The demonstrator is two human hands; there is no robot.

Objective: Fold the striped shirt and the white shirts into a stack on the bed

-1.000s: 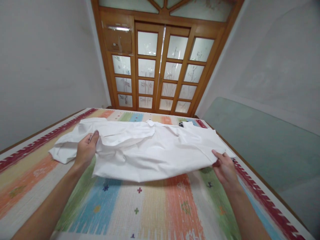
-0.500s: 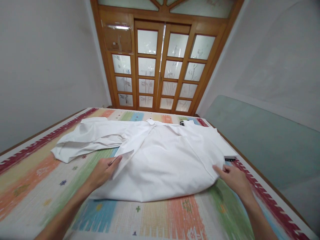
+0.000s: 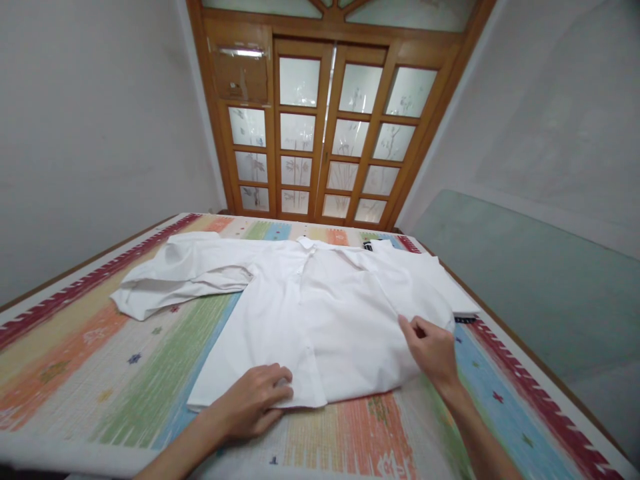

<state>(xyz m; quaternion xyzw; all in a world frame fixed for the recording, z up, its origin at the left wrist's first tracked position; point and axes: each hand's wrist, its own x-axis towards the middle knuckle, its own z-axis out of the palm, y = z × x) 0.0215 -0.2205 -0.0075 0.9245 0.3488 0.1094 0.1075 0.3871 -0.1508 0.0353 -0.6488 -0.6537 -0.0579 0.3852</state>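
Observation:
A white long-sleeved shirt lies spread front side up, its collar at the far side and its hem towards me. One sleeve stretches out to the left with loose folds. My left hand is at the near hem, fingers curled and closed on the cloth, the thumb low at the edge. On the right side of the shirt, my right hand pinches the fabric between thumb and fingers. The front opening edge runs down the middle to the hem.
A patterned striped bedcover lies under the shirt. Folded white cloth with a dark edge lies beyond the shirt's right side. A pale green panel leans along the right wall. Wooden glass-paned doors stand at the back.
The front panel that my left hand was lifting now lies flat across the middle. My left hand has moved right and nearer, to the hem. My right hand has shifted left along the shirt.

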